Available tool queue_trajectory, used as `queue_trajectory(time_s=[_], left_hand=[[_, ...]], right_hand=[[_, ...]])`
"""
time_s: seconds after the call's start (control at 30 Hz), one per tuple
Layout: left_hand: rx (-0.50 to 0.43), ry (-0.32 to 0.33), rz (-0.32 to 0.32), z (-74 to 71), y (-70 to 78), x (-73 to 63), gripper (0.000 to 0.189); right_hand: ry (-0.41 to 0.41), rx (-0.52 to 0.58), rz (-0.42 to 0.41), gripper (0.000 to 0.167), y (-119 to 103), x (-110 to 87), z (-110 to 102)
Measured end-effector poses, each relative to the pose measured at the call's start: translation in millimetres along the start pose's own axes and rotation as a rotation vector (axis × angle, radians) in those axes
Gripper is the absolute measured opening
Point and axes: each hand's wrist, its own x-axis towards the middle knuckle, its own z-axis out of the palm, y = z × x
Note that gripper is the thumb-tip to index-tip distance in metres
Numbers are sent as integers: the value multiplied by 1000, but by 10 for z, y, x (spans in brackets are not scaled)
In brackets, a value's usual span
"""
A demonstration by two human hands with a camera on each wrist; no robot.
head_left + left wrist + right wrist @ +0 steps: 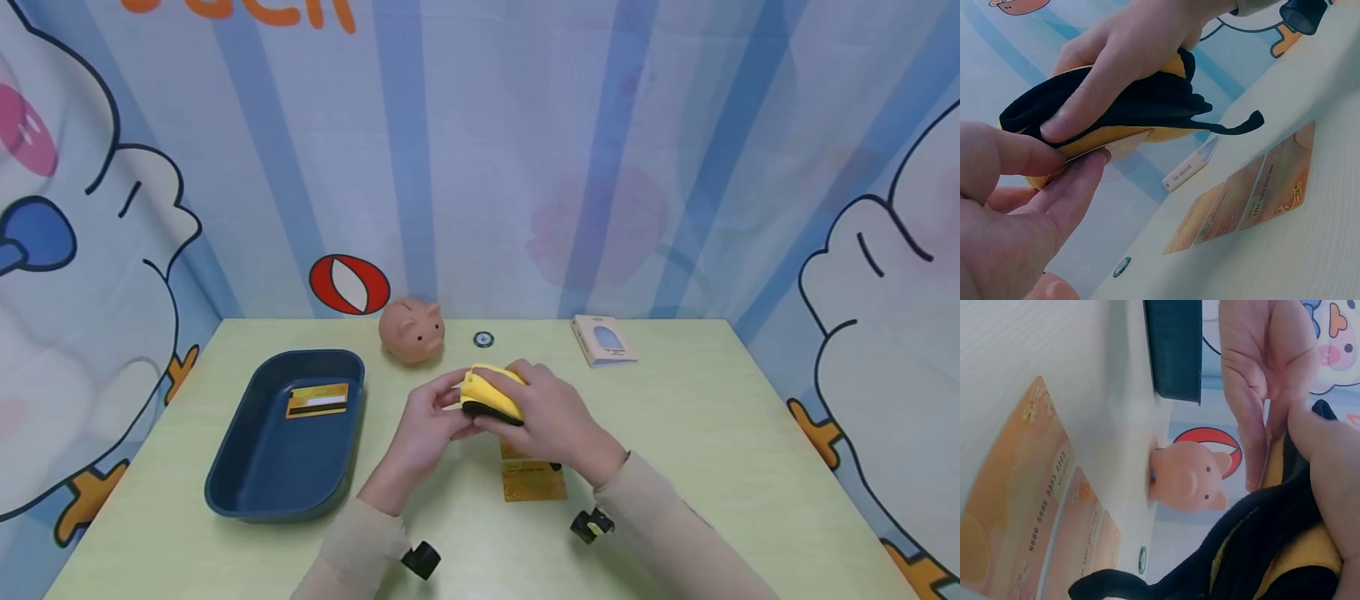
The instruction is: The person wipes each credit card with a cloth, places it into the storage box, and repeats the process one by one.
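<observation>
In the head view my right hand grips a soft yellow pouch with a black lining, held above the table. The left wrist view shows its black opening spread, with the right thumb pressed along it and a black strap end hanging out. My left hand is at the pouch's left end. Its thumb and fingers pinch a thin card that lies flat along the pouch's yellow side. Under the hands, three gold bank cards lie in a row, partly hidden from the head camera.
A deep blue tray stands at the left with one gold card in it. Along the back are a pink piggy bank, a small round chip and a small pale box. A printed curtain hangs behind the table.
</observation>
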Motion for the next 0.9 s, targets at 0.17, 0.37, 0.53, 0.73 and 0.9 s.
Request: queue_trajectory(time_s=[0.17,0.37,0.53,0.73,0.9], left_hand=[[-55,-4,-9,7,28,-6,60],[-103,17,3,11,49,-7,60],[-154,49,7,7,59,-12,60],[-211,86,-17,-26,77,-35,58],[-239,98,-28,-52,121,-52,57]], right_hand=[[26,5,0,61,2,-5,16],[56,-3,-8,58,14,14,5],[61,-16,-13,60,24,21,-25],[67,-18,-8,61,97,-27,-17],[86,-25,-12,60,162,-74,-31]])
